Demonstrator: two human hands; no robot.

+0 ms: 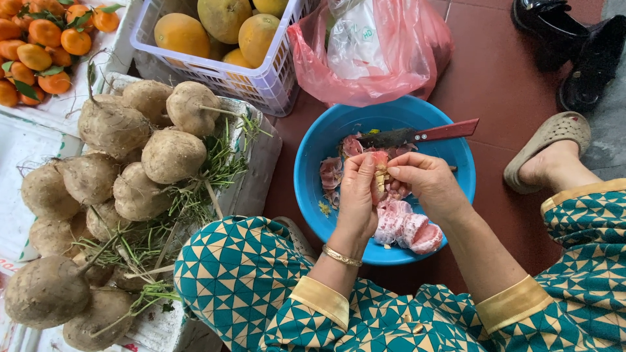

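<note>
my left hand [357, 195] and right hand [424, 181] both pinch one pink fruit segment [379, 175] over the middle of the blue bowl [313, 163]. more peeled segments [407, 228] lie at the bowl's near edge, and a red-handled knife [417, 135] rests across its far edge, just beside a pink plastic bag [375, 58].

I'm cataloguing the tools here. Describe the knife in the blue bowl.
The knife lies flat across the far side of the round blue plastic bowl, above pink pomelo peelings. Its dark, dull blade points left; the red handle juts out over the bowl's right rim. Neither hand touches it.
</note>
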